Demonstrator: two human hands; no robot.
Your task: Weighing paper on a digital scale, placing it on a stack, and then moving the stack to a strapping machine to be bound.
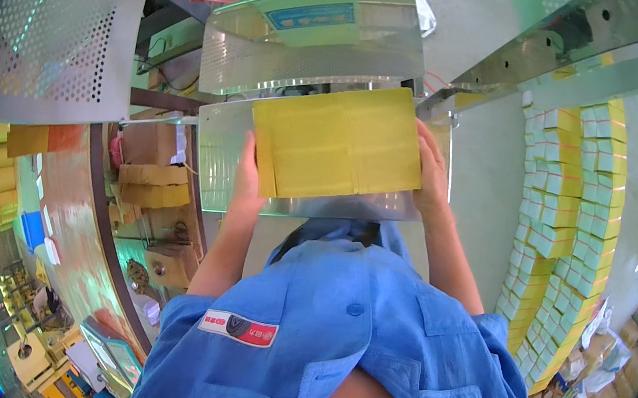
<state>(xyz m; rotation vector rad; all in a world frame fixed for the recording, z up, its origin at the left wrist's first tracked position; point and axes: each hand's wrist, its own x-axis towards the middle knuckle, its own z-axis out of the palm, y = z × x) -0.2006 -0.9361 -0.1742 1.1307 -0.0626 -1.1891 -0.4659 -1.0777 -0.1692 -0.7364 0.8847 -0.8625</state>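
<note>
Between my two hands is a wide yellow paper-covered block (pixel 340 144), its broad face turned up and slightly tilted. My left hand (pixel 251 168) presses against its left end, fingers mostly hidden along the side. At the opposite end, my right hand (pixel 432 166) wraps round the edge with its fingers closed on it. The block is over a shiny metal tray (pixel 221 156) of a machine; whether it rests on the metal or is held just above cannot be told. Behind it rises a clear curved cover (pixel 316 38).
Tall stacks of yellow-and-white bundles (pixel 561 223) stand on the right. A metal beam (pixel 548 52) slants across the upper right. To the left are a perforated metal panel (pixel 57 44), a worn wooden table (pixel 84 208) and shelves holding brown sheets (pixel 153 184).
</note>
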